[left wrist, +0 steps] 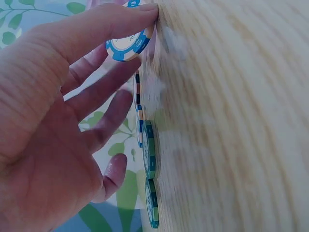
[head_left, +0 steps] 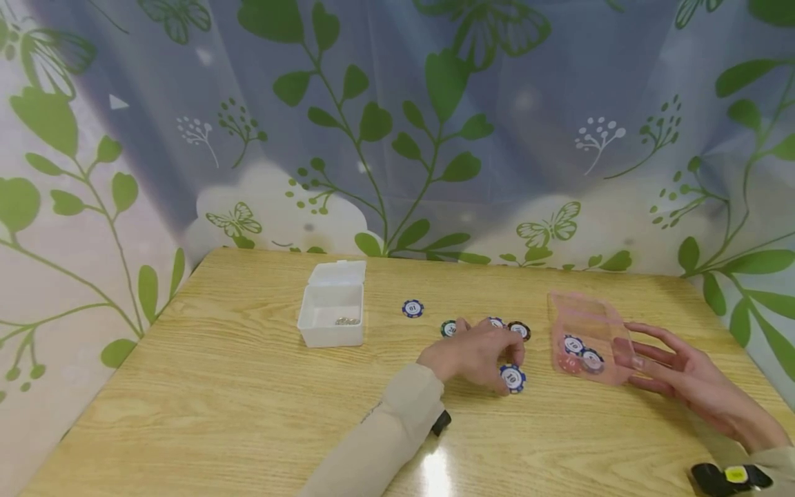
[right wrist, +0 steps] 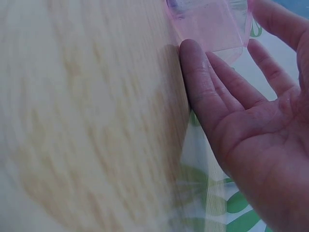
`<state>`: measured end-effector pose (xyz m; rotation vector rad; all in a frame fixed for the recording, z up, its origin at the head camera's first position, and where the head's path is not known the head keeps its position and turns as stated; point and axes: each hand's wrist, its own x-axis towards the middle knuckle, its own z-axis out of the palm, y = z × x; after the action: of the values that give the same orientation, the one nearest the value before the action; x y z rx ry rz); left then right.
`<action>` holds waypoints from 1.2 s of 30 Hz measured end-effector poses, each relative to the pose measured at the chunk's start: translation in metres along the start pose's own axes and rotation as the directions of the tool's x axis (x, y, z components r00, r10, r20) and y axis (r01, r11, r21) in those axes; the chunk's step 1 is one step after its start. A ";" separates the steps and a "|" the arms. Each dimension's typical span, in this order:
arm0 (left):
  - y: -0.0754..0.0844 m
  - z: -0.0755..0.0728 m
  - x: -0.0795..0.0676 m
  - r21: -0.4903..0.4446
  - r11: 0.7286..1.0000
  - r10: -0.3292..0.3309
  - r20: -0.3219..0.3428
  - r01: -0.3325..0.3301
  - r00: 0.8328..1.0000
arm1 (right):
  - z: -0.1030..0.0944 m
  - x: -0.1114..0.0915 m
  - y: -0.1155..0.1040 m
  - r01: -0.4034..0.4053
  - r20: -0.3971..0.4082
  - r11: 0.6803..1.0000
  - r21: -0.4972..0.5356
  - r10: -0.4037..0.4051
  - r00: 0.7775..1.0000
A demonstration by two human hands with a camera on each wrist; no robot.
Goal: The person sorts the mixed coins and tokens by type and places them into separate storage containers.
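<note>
Between the thumb and fingertips of my left hand [head_left: 475,352] is a blue-and-white poker chip [head_left: 512,379], pinched at its edge close over the table; the left wrist view shows the same chip [left wrist: 128,46]. Just beyond that hand lie a green chip [head_left: 448,328], another blue chip [head_left: 497,322] and a black chip [head_left: 519,331], partly covered by the fingers. My right hand [head_left: 689,369] touches the right side of a translucent pink box [head_left: 605,331], fingers fairly straight. Inside this lidded box are blue chips [head_left: 574,345] and a red chip [head_left: 568,364].
A white box [head_left: 332,336] with its lid raised stands left of centre, holding a small heap of metallic pieces [head_left: 348,321]. Right of it, one blue chip [head_left: 413,308] lies alone. A leaf-patterned curtain [head_left: 385,138] hangs behind the wooden table [head_left: 217,386].
</note>
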<state>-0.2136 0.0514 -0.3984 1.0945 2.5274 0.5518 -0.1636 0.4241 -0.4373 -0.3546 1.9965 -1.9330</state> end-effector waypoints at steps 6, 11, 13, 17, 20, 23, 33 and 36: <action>-0.002 -0.001 -0.002 -0.038 0.999 0.016 0.032 -0.015 0.999 | 0.001 0.000 0.000 -0.002 0.003 1.000 0.010 0.002 1.000; -0.005 -0.003 -0.002 -0.038 0.999 0.019 0.056 -0.017 0.998 | 0.000 0.000 0.000 0.012 0.020 0.999 0.030 -0.012 1.000; -0.007 -0.003 -0.002 -0.029 0.999 0.020 0.065 -0.018 0.998 | 0.000 0.000 -0.001 0.021 0.029 0.999 0.035 -0.022 0.999; -0.011 -0.005 -0.003 -0.036 0.999 0.020 0.097 -0.017 0.995 | -0.001 -0.001 -0.002 0.022 0.032 0.999 0.033 -0.023 0.999; -0.013 -0.007 -0.005 -0.053 0.998 0.022 0.119 -0.016 0.993 | -0.001 -0.001 -0.002 0.019 0.034 0.999 0.035 -0.020 0.999; -0.014 -0.009 -0.007 -0.064 0.998 0.025 0.127 -0.017 0.992 | 0.000 -0.001 -0.002 0.027 0.043 0.999 0.043 -0.029 0.999; -0.015 -0.009 -0.008 -0.089 0.996 0.025 0.110 -0.015 0.994 | 0.001 -0.001 -0.001 0.027 0.043 0.999 0.045 -0.029 0.999; -0.016 -0.009 -0.007 -0.087 0.996 0.016 0.090 -0.009 0.996 | 0.001 -0.001 -0.001 0.030 0.043 0.999 0.043 -0.032 0.999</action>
<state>-0.2225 0.0341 -0.3966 1.0800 2.3974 0.5955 -0.1626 0.4236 -0.4362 -0.4155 1.9301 -1.9661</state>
